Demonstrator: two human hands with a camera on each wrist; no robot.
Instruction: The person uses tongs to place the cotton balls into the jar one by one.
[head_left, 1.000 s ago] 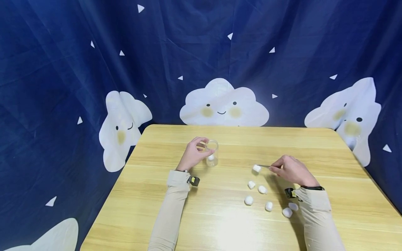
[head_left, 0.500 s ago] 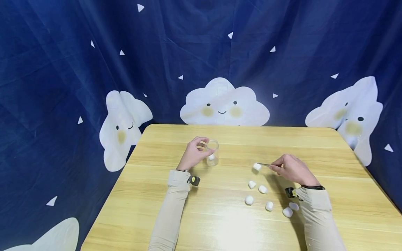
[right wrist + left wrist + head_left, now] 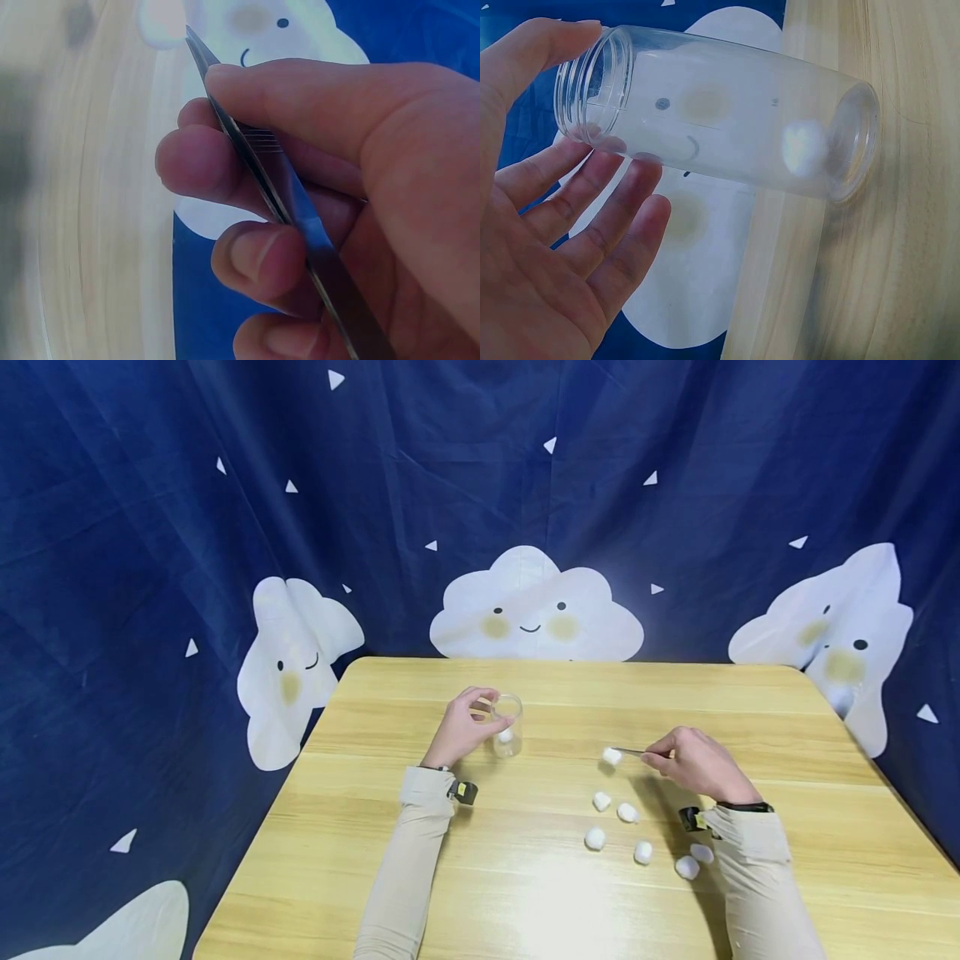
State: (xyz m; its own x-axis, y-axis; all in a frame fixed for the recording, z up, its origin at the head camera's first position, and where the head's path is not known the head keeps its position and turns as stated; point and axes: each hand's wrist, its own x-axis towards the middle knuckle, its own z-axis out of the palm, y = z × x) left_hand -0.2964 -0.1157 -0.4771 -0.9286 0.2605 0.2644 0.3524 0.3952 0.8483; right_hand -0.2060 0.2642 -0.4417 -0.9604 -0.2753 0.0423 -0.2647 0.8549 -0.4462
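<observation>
The left hand (image 3: 465, 727) is gripping a clear screw-neck jar (image 3: 720, 112) at its threads, thumb on one side and fingertips on the other, parted about as wide as the mouth. The jar is standing left of middle toward the table (image 3: 360, 718)'s back edge, with one cotton ball (image 3: 805, 148) lying inside near its base. The right hand (image 3: 697, 766) is pinching slim metal tweezers (image 3: 304, 214), fingers curled closely round them; their tips are meeting a second cotton ball (image 3: 612, 757), though glare is hiding how firmly they are biting. Cotton should be weighing almost nothing and squashing easily, so a light nip is seeming enough; the smooth jar is probably stiff and slippery, its threads offering the surest hold. Six loose cotton balls (image 3: 595, 838) are lying farther from the back edge, two just beside the right sleeve (image 3: 757, 860). Bare wood is stretching between jar and tweezers, and the back edge is running beyond both.
</observation>
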